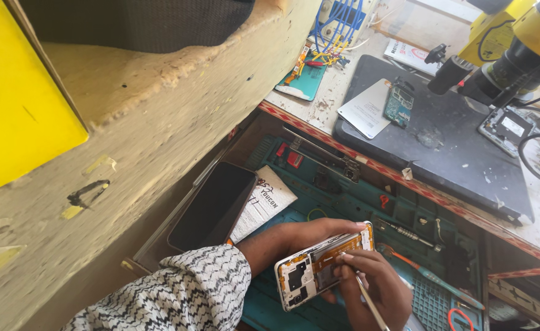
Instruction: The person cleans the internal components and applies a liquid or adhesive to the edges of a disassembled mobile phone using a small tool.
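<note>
white-framed and stripped of its back cover, the opened smartphone (324,265) lies face down in the left hand (294,240), whose fingers wrap under and around the far edge so the exposed boards and copper-coloured flex face up toward the camera; the grip is closed on the phone, cradling it at a slant, probably to keep it steady; the right hand (371,285) sits just below and to the near side of the phone, fingers pinched together on a thin metal tool (362,288), likely tweezers or a probe, whose tip touches the phone's middle section near the flex; the pencil-like pinch suits fine work on small parts; a black-and-white patterned sleeve (184,294) covers the left forearm; under both hands spreads a teal repair mat (337,202) with moulded compartments, holding small parts close by; beyond the left hand, against the wall side, rests a dark-screened phone (213,205) with a printed paper slip (264,202) just beside it; beyond the right hand lie a screwdriver (407,233) and an orange-handled tool (429,276) on the mat; farther off, on the raised bench, a black pad (453,147) carries a small circuit board (398,104) under a yellow microscope (515,43).
</note>
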